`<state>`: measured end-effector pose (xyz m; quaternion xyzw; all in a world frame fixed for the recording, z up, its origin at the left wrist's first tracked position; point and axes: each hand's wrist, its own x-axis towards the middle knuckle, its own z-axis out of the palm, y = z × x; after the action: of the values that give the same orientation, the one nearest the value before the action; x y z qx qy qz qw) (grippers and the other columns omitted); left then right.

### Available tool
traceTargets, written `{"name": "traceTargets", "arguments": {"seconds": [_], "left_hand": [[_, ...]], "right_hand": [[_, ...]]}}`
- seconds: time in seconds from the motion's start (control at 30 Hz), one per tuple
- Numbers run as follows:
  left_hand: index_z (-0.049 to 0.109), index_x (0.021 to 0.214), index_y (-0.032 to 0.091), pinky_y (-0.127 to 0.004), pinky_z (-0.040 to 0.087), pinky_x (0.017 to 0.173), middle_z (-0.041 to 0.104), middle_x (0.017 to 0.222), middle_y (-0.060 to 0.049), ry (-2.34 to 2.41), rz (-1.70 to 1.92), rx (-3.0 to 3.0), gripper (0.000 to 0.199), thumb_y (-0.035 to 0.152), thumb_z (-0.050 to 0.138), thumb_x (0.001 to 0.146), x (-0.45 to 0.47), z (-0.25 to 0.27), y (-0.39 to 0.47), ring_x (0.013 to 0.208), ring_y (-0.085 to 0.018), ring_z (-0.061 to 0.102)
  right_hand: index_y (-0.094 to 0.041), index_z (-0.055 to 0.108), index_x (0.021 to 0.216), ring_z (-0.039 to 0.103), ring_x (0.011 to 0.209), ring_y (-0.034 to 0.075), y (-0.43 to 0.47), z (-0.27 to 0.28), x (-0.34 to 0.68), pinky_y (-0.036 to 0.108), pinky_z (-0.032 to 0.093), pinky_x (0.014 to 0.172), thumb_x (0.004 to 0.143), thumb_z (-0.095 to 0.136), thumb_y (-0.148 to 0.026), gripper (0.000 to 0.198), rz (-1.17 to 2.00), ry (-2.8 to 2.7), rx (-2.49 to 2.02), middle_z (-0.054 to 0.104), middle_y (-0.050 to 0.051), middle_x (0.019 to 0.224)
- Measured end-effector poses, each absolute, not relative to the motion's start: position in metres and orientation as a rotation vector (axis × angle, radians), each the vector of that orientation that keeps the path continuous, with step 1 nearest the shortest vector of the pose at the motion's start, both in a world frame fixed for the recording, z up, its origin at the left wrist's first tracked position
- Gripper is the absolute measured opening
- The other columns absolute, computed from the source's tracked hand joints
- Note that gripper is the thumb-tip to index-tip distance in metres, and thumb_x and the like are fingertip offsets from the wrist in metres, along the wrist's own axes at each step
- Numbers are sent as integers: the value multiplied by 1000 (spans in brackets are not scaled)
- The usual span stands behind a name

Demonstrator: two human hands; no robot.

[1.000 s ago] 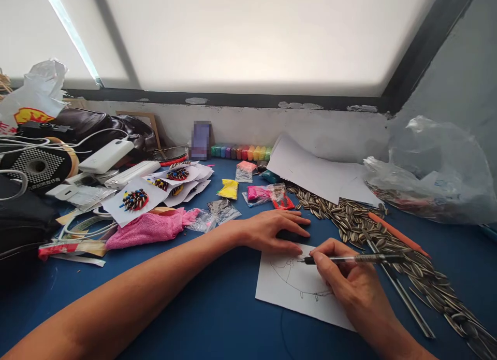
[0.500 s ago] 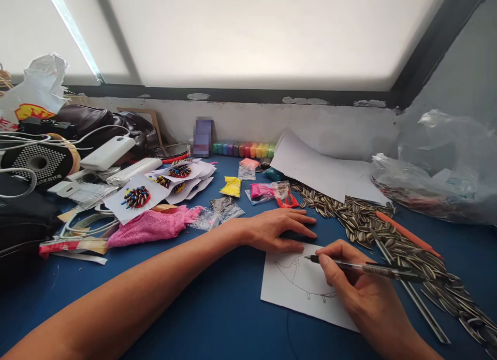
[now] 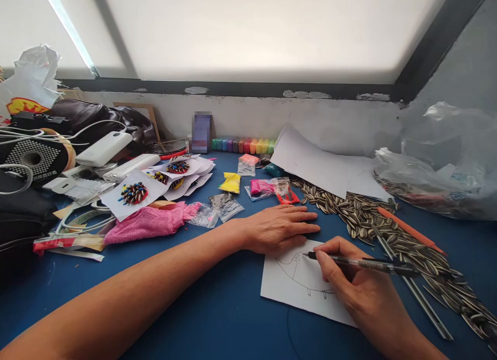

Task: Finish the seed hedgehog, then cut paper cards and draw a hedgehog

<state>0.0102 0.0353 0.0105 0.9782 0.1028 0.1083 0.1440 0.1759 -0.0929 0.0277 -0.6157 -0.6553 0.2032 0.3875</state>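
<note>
My right hand (image 3: 359,285) is closed around a black-capped gel pen (image 3: 361,264), its tip at the upper part of a white sheet of paper (image 3: 279,290). Thin black lines on the paper form a rounded animal shape with a pointed head and small feet; the hand hides its right side. My left hand (image 3: 277,228) lies flat, fingers stretched out, on the blue table at the paper's top edge. Striped sunflower seeds (image 3: 359,215) spread to the right of both hands. Among them lie an orange stick (image 3: 409,228) and a clear ruler-like strip (image 3: 423,303).
Packets of coloured clay, including a yellow one (image 3: 230,183), lie beyond my left hand. White sheets (image 3: 310,166) lean at the back. Left are decorated papers (image 3: 134,194), a pink cloth (image 3: 149,222), white power banks (image 3: 104,148) and cables. A plastic bag (image 3: 430,178) stands far right.
The pen tip has shifted slightly left, and a short curved line and small marks now show near the drawn head. My left hand's fingers lie a little flatter. The view has tilted slightly.
</note>
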Motion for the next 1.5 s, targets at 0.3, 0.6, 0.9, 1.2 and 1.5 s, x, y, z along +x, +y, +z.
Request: {"name": "traceTargets", "arguments": {"seconds": [0.3,0.6,0.9,1.2,1.5], "left_hand": [[48,145,14,-39,21,125,37,159,-11,334,295,2860,42,26,46,105,12,11,33,151,-24,27],[51,143,11,-43,23,124,38,157,-15,312,346,2839,42,25,47,104,12,9,33,149,-27,30],[51,143,13,-46,24,124,38,157,-14,302,368,2827,41,26,46,103,11,8,33,150,-27,29],[50,143,15,-45,25,123,38,157,-13,299,373,2839,42,26,44,104,11,7,33,149,-26,30],[51,143,12,-42,23,124,39,157,-13,301,363,2854,42,26,46,104,12,8,33,149,-26,30]], "right_hand": [[-25,61,68,45,42,12,-93,30,175,23,38,40,84,55,-41,23,582,-1659,-1562,49,-5,51],[-25,60,70,45,42,12,-93,26,177,24,37,39,85,54,-42,23,559,-1660,-1582,50,-5,50],[-25,61,67,47,41,13,-94,28,175,24,40,40,84,54,-40,24,536,-1676,-1577,51,-5,50],[-25,60,67,46,42,13,-94,29,176,25,39,40,84,53,-42,25,500,-1692,-1603,51,-4,50],[-25,59,63,47,41,13,-95,31,179,23,42,39,82,55,-43,26,543,-1593,-1575,51,-4,50]]}}
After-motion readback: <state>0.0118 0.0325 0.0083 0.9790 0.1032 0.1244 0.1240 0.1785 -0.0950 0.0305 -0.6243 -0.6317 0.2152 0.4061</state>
